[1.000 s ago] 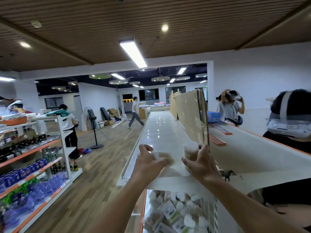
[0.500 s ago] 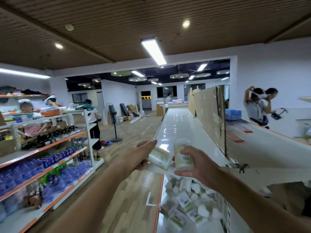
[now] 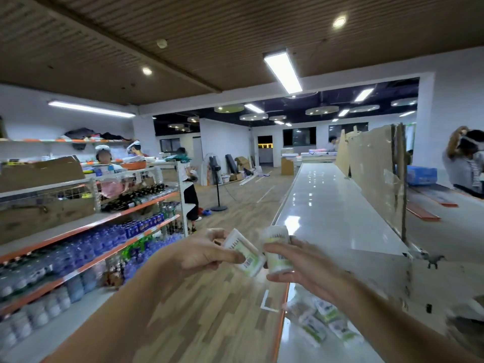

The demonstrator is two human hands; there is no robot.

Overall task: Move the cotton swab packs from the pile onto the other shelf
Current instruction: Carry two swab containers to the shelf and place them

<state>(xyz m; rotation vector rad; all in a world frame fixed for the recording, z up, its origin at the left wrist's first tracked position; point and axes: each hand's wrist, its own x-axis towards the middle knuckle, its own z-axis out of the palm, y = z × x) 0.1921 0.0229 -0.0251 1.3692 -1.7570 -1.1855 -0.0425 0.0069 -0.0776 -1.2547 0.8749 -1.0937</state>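
Cotton swab packs, two of them, are up in the air right now – one per hand. The left hand (image 3: 199,254) has its fingers and thumb curled round a small white cylindrical tub with a green label and barcode (image 3: 245,254), and that one's tipped over, long axis slanting down toward the right. The right hand (image 3: 301,265) grips a second white tub with the same green label (image 3: 277,251), standing much closer to upright. The two tubs look like they're touching or nearly so, out over the wooden aisle floor (image 3: 209,310), just off the edge of the glossy white top shelf (image 3: 327,205).

The pile of bagged swab packs (image 3: 322,320) sits on the lower shelf below the right forearm, a bit blurry.

What matters for the next bit, I reckon: the stocked shelving unit with orange edge strips and blue water bottles (image 3: 86,231) lies off to the left across the aisle, so the left hand is the nearer one – if that's the target shelf. Can't tell for sure which shelf is meant. The tilted tub probably needs righting before it gets set down.
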